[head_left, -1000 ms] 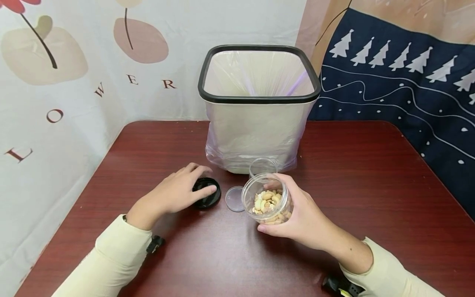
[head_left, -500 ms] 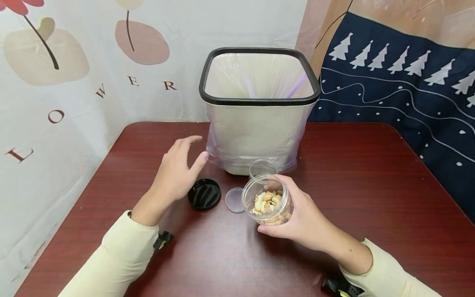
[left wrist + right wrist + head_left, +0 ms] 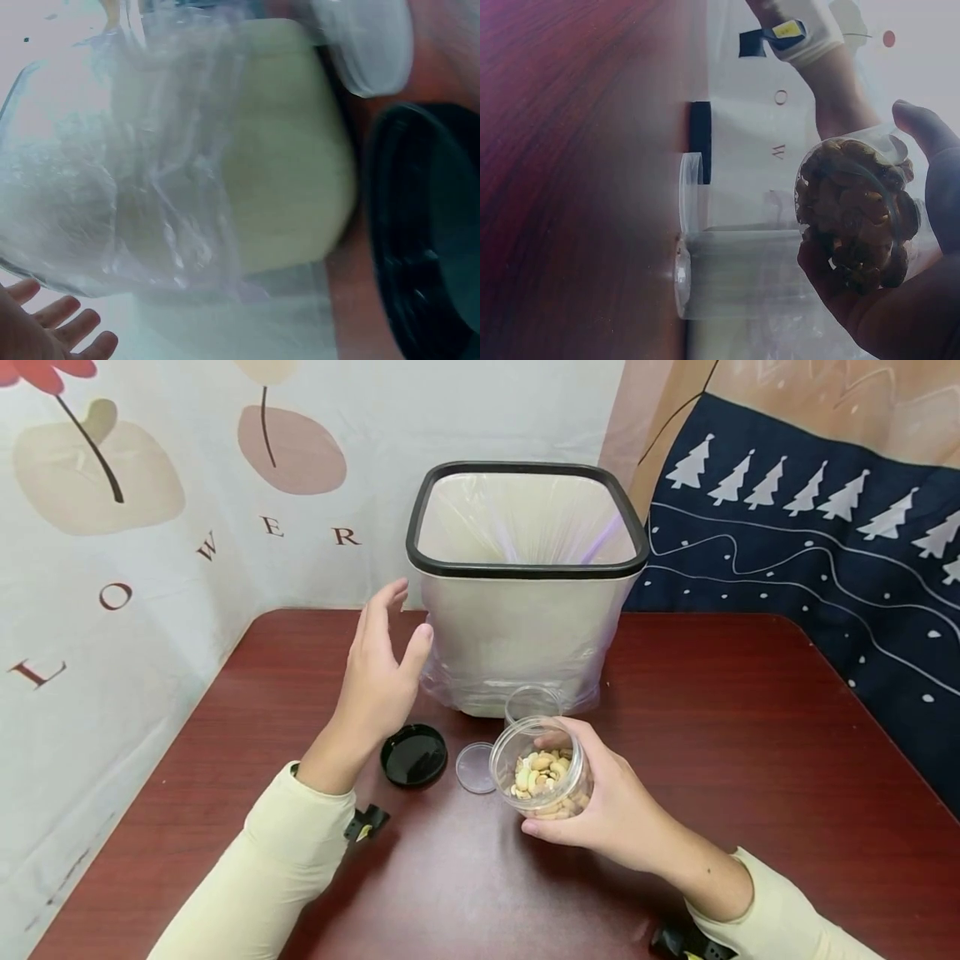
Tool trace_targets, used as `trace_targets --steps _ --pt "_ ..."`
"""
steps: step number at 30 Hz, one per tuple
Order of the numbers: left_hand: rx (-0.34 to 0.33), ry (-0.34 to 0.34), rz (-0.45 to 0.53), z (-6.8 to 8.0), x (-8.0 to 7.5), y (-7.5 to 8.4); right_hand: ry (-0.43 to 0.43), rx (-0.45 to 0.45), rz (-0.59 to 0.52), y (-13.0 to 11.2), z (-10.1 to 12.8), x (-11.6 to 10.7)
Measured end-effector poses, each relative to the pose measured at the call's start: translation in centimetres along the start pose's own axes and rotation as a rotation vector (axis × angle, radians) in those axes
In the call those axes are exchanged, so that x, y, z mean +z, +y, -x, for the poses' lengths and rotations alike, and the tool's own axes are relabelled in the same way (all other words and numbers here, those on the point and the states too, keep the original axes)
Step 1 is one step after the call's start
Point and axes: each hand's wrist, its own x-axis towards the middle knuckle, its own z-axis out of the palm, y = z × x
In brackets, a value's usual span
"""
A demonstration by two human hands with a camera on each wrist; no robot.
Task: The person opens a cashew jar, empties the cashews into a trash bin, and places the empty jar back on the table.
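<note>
My right hand [image 3: 607, 793] grips a clear plastic jar [image 3: 542, 770] of cashews, its open mouth tilted toward me; the right wrist view shows the nuts [image 3: 859, 210] through its base, above the table. My left hand [image 3: 381, 672] is raised in the air, fingers extended and holding nothing, beside the left side of a trash bin [image 3: 517, 627]. Below that hand lies a black lid [image 3: 414, 756] on the table. Between lid and jar rests a small clear disc lid [image 3: 476, 768]. A second clear jar [image 3: 531, 700] stands behind the held one, partly hidden by it.
The cream bin has a black rim [image 3: 525, 572] and a thin purplish plastic liner [image 3: 510, 685]. It stands at the back of the reddish-brown table [image 3: 720, 710]. Patterned cloths [image 3: 300, 560] hang behind the table's far edge.
My left hand has left the black lid and risen forward toward the bin's rim, uncovering the lid. The right hand and the cashew jar have stayed nearly still.
</note>
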Motion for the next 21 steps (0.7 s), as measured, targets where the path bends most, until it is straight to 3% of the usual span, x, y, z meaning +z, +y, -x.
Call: trace_targets --steps 8,21 --pt "0.007 0.061 0.176 -1.9 0.9 1.5 0.0 -0.004 -0.007 0.0 0.0 -0.1" --pt "0.004 0.112 0.226 -3.7 1.6 3.0 0.006 -0.01 -0.011 0.0 0.0 -0.1"
